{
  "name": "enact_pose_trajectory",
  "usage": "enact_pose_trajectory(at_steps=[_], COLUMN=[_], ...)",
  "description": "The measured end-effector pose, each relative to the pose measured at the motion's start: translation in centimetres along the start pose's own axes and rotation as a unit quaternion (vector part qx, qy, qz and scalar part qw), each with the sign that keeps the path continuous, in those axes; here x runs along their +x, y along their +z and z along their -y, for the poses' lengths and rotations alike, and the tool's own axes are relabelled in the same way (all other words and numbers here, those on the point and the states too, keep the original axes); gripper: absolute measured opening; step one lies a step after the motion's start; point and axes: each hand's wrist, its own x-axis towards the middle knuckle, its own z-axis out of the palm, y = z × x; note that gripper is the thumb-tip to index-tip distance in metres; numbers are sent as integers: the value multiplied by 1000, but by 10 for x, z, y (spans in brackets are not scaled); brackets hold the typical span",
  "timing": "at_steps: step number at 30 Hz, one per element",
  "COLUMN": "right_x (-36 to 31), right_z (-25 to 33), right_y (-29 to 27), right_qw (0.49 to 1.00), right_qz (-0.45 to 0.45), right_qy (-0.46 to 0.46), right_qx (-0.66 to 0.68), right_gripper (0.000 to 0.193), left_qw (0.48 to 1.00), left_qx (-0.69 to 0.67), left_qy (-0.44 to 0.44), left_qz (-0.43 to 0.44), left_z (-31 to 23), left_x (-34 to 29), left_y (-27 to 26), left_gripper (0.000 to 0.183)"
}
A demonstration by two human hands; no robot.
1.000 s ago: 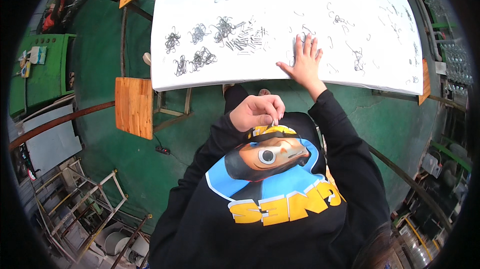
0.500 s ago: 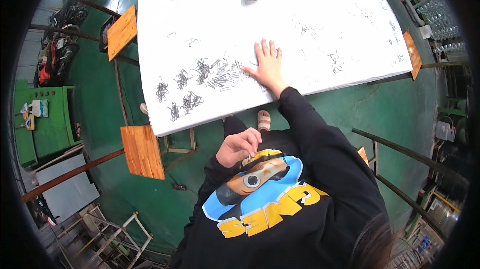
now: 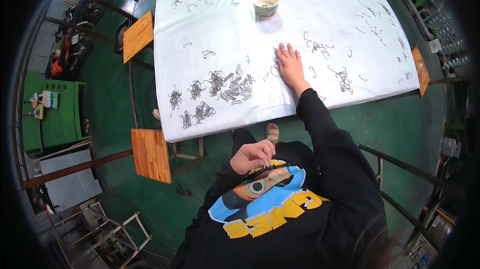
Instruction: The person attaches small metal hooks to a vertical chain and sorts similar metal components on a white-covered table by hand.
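My right hand (image 3: pixel 291 68) lies on the white-covered table (image 3: pixel 200 29) with its fingers stretched out, palm down. Just left of its fingers are thin bent wire hooks (image 3: pixel 274 67). Further left, near the front edge, is a heap of short grey strips (image 3: pixel 236 89), with a tangled pile of dark wire hooks (image 3: pixel 215 83) touching it. My left hand (image 3: pixel 253 156) is held in front of my body, below the table edge. Its thumb and fingers are pinched together around a tiny pale thing too small to name.
A patterned paper bowl (image 3: pixel 265 4) with a few small bits inside stands further back on the table. More loose hooks (image 3: pixel 344 79) are scattered to the right. Wooden stools (image 3: pixel 151 155) stand at the left, and another wooden seat (image 3: pixel 421 70) is at the right edge.
The view has shifted, so the table sits lower and further right. My right hand has slid a little away from the strips, its fingers closer together. My left hand keeps its pinch.
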Motion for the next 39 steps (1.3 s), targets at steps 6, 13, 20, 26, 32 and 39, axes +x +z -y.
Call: enact_pose_trajectory(at_steps=[6,13,20,26,32,39], right_x=[35,-5,2,26,22,3], right_z=[-58,5,-10,-78,-45,5], right_y=[-13,-16,-32,-43,-56,-39], right_qw=[997,979,968,982,977,977], right_qz=[-67,-39,200,145,102,152], right_qy=[-38,-96,-123,-12,-39,-68], right_qx=[-1,177,-90,-117,-182,-134], right_gripper=[31,36,89,85,49,44], left_qw=[999,999,999,999,999,998], left_qx=[13,5,-45,-25,-25,-26], left_qy=[9,17,-4,-19,-2,-3], left_qz=[-28,-37,-20,36,-20,-52], left_z=[-5,-7,-11,-33,-50,-60], left_x=[-2,6,6,2,-19,-42], left_y=[-5,-11,-22,-49,-75,-89], left_gripper=[24,23,16,17,18,17])
